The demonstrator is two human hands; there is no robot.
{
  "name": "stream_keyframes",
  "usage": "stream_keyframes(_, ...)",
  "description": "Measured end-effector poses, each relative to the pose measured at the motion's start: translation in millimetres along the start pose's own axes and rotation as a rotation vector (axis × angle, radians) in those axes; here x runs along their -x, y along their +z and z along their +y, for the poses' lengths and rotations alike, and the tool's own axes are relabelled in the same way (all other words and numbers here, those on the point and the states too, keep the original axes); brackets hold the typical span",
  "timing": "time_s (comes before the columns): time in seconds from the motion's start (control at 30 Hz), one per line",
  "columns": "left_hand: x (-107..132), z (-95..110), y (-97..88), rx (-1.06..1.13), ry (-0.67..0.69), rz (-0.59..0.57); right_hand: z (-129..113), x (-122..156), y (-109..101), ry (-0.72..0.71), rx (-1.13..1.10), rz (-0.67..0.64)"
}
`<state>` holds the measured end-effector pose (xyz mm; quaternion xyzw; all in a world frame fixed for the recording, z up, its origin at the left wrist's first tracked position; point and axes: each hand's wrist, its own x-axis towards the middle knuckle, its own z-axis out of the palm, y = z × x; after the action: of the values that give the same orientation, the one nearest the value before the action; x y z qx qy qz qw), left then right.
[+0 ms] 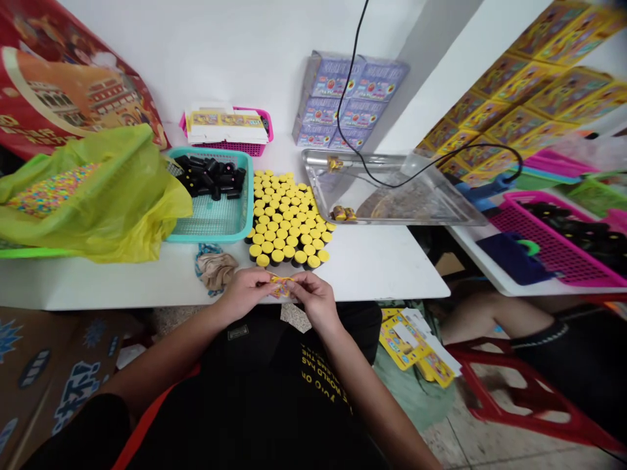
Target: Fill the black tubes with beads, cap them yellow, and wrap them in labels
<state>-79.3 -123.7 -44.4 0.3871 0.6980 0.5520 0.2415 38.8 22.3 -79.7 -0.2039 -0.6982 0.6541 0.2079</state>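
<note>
Both my hands meet at the front edge of the white table, pinching a small yellow printed packet [281, 286] between them. My left hand [249, 289] grips its left end with thumb and fingers, and my right hand [313, 297] has its right end. Fingertips hide part of the packet, so I cannot tell whether it is sealed. Just beyond my hands stand many small black canisters with yellow lids [289, 219], packed closely together. To the left of my left hand lies a crumpled beige and blue cloth [215, 269].
A turquoise basket [206, 236] with black canisters stands at left, by a yellow-green bag [161, 215] of coloured beads. A metal tray [392, 220] holds a few small packets. Behind are a pink basket [245, 149] and purple boxes [337, 98]. A person's knee [494, 313] is at right.
</note>
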Motion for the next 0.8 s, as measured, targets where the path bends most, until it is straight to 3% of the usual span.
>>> stream_keyframes(0.17, 1.0, -1.5, 1.2, 0.045, -0.034, 0.098, 5.8, -13.9, -22.5, -0.262, 0.490, 0.433)
stream_keyframes(0.23, 0.9, -4.4, 1.4, 0.054, -0.066, 0.121, 5.0, -16.4, -26.5, -0.345, 0.657, 0.508)
stream_keyframes(0.3, 0.5, -9.4, 1.4, 0.046, -0.118, 0.146, 1.5, -14.5, -23.0, -0.395, 0.676, 0.446)
stream_keyframes(0.37, -0.1, -14.9, 1.5, 0.062, -0.164, 0.145, -3.4, -9.7, -13.0, -0.374, 0.542, 0.298)
stream_keyframes(0.47, -0.7, -20.2, 1.5, 0.125, -0.185, 0.105, -8.2, -4.5, 4.7, -0.203, 0.210, 0.063)
stream_keyframes(0.53, -0.5, -21.2, 0.6, 0.159, -0.201, 0.091, -7.5, -5.4, 12.6, -0.077, 0.013, -0.021)
stream_keyframes(0.67, 2.2, -20.6, -7.3, 0.196, -0.286, 0.107, 2.8, -13.2, 18.0, 0.039, -0.076, 0.036)
stream_keyframes(0.8, 6.9, -17.7, -19.8, 0.218, -0.273, 0.210, 12.6, -16.4, 20.0, -0.024, 0.249, 0.093)
